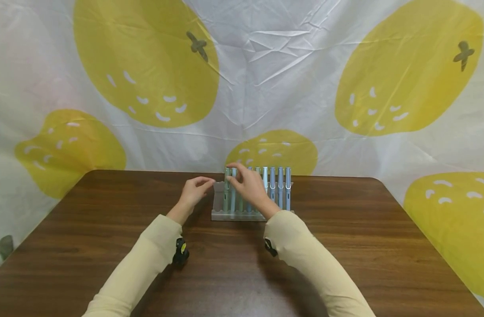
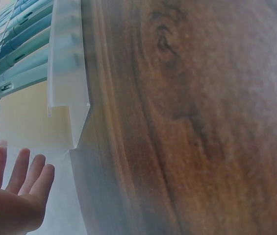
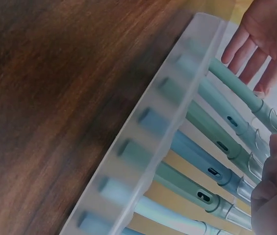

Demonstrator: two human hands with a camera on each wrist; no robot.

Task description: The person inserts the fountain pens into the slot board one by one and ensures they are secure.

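Observation:
My right hand [image 1: 251,187] is at the left end of a clear plastic pen rack [image 1: 218,216], thumb and index finger pinching the cap of the leftmost green pen [image 1: 226,200]. That pen [image 3: 237,85] leans in the rack beside several other capped pens in green and blue. In the right wrist view, fingers [image 3: 274,169] of this hand are at its wire clip, with part of the hand cut off by the frame edge. My left hand [image 1: 192,192] is beside the rack's left side, holding nothing, its fingers [image 2: 18,169] extended and slightly spread in the left wrist view.
The rack stands near the back of a dark wooden table [image 1: 226,268]. Behind it hangs a white cloth [image 1: 273,101] printed with large yellow fruit. Blue pens [image 1: 287,189] fill the rack's right end. Each sleeve carries a small black device [image 1: 180,252].

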